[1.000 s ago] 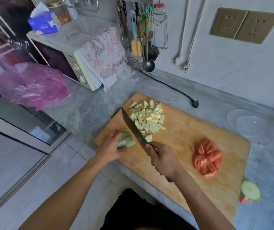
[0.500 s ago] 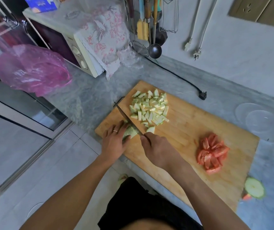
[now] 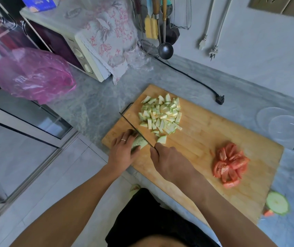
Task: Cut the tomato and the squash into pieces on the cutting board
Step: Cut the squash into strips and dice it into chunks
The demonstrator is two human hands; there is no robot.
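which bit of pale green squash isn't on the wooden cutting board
The round pale green squash slice lying on the grey countertop beyond the wooden cutting board's right end; every other squash piece sits on the board.

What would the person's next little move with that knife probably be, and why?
Probably slide the left hand back a little along the remaining squash piece and slice again. The knife in the right hand sits across that uncut piece, while the chopped squash pile and tomato pieces look finished.
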